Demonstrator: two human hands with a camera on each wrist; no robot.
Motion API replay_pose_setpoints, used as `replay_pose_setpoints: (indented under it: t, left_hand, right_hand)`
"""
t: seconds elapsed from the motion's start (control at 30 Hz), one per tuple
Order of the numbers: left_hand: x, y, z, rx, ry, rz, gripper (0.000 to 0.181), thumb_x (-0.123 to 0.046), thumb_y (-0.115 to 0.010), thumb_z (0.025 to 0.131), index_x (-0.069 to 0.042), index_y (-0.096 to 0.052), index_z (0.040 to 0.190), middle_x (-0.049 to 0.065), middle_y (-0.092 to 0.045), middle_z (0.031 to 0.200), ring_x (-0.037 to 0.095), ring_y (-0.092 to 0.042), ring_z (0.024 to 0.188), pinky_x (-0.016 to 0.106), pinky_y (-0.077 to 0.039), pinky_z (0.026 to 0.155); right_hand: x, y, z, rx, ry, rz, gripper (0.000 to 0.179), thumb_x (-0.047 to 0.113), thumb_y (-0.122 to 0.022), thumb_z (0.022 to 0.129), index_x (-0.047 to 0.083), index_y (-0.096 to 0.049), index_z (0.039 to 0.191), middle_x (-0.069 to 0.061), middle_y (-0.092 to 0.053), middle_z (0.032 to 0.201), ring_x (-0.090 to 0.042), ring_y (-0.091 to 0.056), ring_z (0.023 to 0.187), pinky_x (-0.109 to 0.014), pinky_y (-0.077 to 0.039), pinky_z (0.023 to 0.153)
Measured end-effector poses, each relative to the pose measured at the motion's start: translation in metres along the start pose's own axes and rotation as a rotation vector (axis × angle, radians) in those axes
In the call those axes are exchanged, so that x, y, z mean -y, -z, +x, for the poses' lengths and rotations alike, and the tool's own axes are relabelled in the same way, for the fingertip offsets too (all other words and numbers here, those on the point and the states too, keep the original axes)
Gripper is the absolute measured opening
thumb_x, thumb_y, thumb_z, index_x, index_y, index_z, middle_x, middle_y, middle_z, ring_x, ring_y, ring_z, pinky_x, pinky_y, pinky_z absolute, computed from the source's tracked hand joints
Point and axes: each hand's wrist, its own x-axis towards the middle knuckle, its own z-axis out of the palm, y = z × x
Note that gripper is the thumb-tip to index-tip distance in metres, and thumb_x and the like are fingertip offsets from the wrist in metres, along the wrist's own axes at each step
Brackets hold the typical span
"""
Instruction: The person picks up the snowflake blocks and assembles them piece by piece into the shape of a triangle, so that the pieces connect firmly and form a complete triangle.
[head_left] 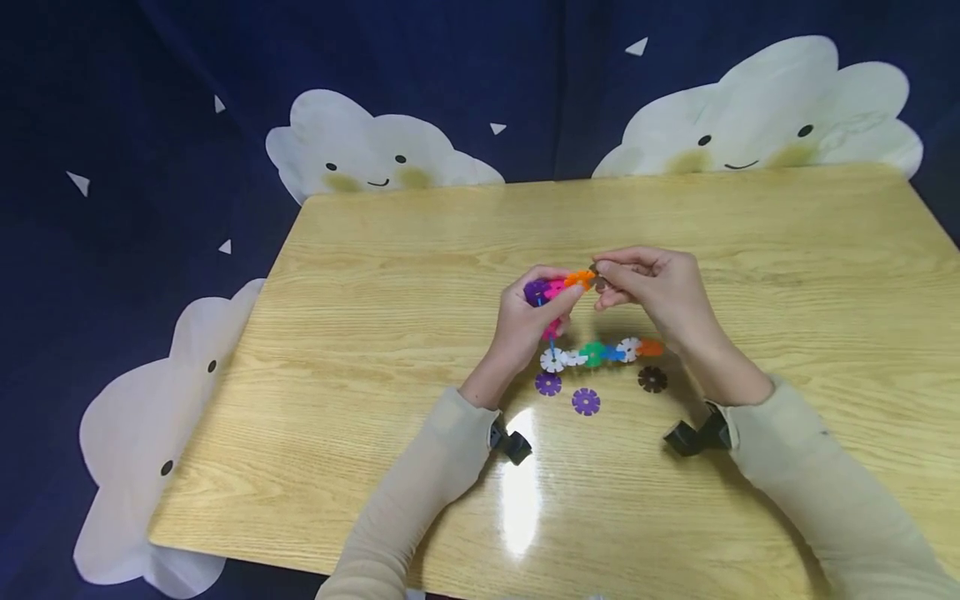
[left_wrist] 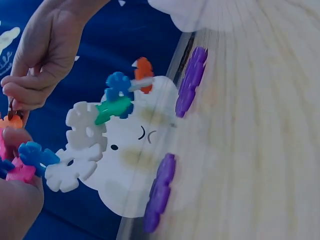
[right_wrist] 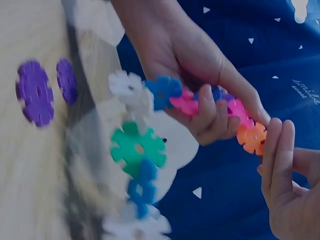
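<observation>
A chain of interlocking plastic snowflake discs runs between my hands and bends back toward the table. My left hand (head_left: 521,321) holds the chain, its thumb by an orange disc (head_left: 578,281), with a pink disc (right_wrist: 240,114) and a purple disc (head_left: 536,292) beside it. My right hand (head_left: 670,287) pinches a brown disc (head_left: 600,282) against the orange disc's edge; how far they interlock is hidden by the fingers. From the left hand hang a blue disc (right_wrist: 163,93), white discs (left_wrist: 73,167), a green disc (right_wrist: 138,149) and, at the far end, another orange disc (head_left: 650,347).
Two loose purple discs (head_left: 586,402) and a dark brown disc (head_left: 652,380) lie on the wooden table (head_left: 360,333) in front of the chain. White cloud cutouts (head_left: 765,117) stand along the table's back and left edges against a dark blue cloth.
</observation>
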Motion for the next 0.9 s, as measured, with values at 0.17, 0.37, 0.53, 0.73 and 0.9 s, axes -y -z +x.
replay_pose_setpoints:
  t: [0.17,0.37,0.53,0.73,0.9]
  left_hand:
    - [-0.001,0.004,0.001,-0.002,0.068,0.016,0.029,-0.006,-0.069,0.089,0.001,-0.061,0.116,-0.001,-0.064,0.076,0.010,-0.050,0.047,0.019,-0.044,0.047]
    - [-0.003,0.011,0.004,-0.046,0.079,-0.087,0.019,-0.003,-0.068,0.089,-0.006,-0.062,0.107,-0.002,-0.060,0.067,0.009,-0.048,0.045,0.017,-0.041,0.044]
    - [-0.010,0.014,0.006,-0.041,0.080,-0.124,0.015,-0.004,-0.067,0.088,-0.015,-0.063,0.096,-0.004,-0.058,0.063,0.007,-0.046,0.044,0.015,-0.039,0.041]
    - [-0.015,0.017,0.006,-0.025,0.115,-0.128,0.014,-0.004,-0.066,0.090,-0.015,-0.061,0.097,-0.005,-0.057,0.064,0.007,-0.045,0.043,0.015,-0.036,0.040]
    - [-0.013,0.017,0.006,-0.041,0.150,-0.123,0.018,-0.002,-0.067,0.089,-0.013,-0.060,0.102,-0.004,-0.058,0.069,0.007,-0.046,0.045,0.015,-0.037,0.041]
  right_hand:
    - [-0.001,0.007,0.003,0.015,-0.019,-0.052,0.038,0.025,-0.068,0.092,-0.007,-0.066,0.114,-0.002,-0.074,0.078,-0.013,-0.071,0.063,-0.025,-0.061,0.064]
    - [-0.012,0.032,-0.001,-0.014,-0.060,-0.263,0.054,0.039,-0.058,0.097,-0.008,-0.058,0.123,0.004,-0.071,0.078,-0.009,-0.069,0.066,-0.023,-0.060,0.064]
    - [-0.031,0.064,-0.016,0.070,-0.132,-0.623,0.045,0.037,-0.055,0.099,-0.004,-0.060,0.117,0.005,-0.070,0.079,-0.008,-0.065,0.066,-0.026,-0.058,0.061]
    - [-0.046,0.084,-0.031,0.367,-0.093,-0.923,0.032,0.028,-0.070,0.091,0.002,-0.059,0.108,-0.007,-0.057,0.089,-0.010,-0.050,0.074,-0.021,-0.044,0.059]
    - [-0.050,0.078,-0.037,0.522,0.039,-1.040,0.038,0.030,-0.080,0.081,0.006,-0.054,0.097,-0.003,-0.045,0.087,-0.012,-0.037,0.079,-0.023,-0.032,0.063]
